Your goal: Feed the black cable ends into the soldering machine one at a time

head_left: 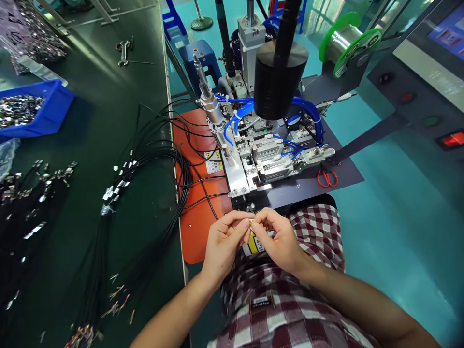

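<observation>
My left hand point(225, 239) and my right hand point(279, 239) meet in front of the machine, thumbs and fingertips pinched together. A tiny yellowish-orange piece point(251, 222) shows between the fingertips; too little of it is visible to tell its kind. Just beyond the hands stands the soldering-type machine point(239, 176) with metal slides, blue air tubes point(304, 104) and a black cylinder point(277, 79). Black cables point(184, 179) run from the bench over its orange plate point(197, 227) towards the machine's front.
Bundled cables with metal connectors point(116, 188) lie on the dark bench point(145, 82) at left. Farther off are a blue bin point(54, 108) of metal parts and wrenches point(123, 53). Red-handled scissors point(327, 179), a green wire spool point(348, 43) and a control panel point(416, 96) are at right.
</observation>
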Demonstrator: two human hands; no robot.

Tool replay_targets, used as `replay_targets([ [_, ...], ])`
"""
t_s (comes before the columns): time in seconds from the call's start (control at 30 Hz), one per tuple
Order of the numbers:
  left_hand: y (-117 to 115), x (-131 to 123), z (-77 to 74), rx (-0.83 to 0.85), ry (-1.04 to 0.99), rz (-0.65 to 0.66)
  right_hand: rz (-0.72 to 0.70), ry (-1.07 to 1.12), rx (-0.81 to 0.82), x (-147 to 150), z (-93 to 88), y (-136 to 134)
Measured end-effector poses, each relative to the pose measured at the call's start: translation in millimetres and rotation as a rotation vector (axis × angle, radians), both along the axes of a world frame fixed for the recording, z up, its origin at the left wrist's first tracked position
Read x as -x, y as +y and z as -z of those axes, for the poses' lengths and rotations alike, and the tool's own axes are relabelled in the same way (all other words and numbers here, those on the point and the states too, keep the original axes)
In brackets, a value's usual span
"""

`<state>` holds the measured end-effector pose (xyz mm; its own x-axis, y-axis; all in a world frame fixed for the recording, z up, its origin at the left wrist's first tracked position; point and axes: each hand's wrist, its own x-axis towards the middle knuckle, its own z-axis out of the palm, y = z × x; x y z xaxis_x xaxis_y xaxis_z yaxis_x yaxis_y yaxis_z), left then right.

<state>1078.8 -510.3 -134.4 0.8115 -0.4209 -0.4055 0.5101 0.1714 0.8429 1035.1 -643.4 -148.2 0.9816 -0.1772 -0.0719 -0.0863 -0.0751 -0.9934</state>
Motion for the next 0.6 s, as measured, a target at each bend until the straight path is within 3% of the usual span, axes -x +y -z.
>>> replay_targets([
  [0.13,-2.6,-2.0,-0.8,0.052,0.067,-0.028,-0.027,0.199,-0.299,-1.6,-1.7,0.4],
  [0.23,-4.7,-1.9,-1.6,0.093,0.109,-0.064,-0.027,0.253,-0.409,-3.7,-5.3,0.3],
  [0.47,-5.7,-3.6,-0.2,0.094,0.14,-0.099,-0.01,0.271,-0.411,-6.7,-8.6,-0.2],
  [0.6,-6.3,-4.4,0.4,0.063,0.158,-0.109,-0.007,0.245,-0.329,-4.9,-5.6,2.0],
])
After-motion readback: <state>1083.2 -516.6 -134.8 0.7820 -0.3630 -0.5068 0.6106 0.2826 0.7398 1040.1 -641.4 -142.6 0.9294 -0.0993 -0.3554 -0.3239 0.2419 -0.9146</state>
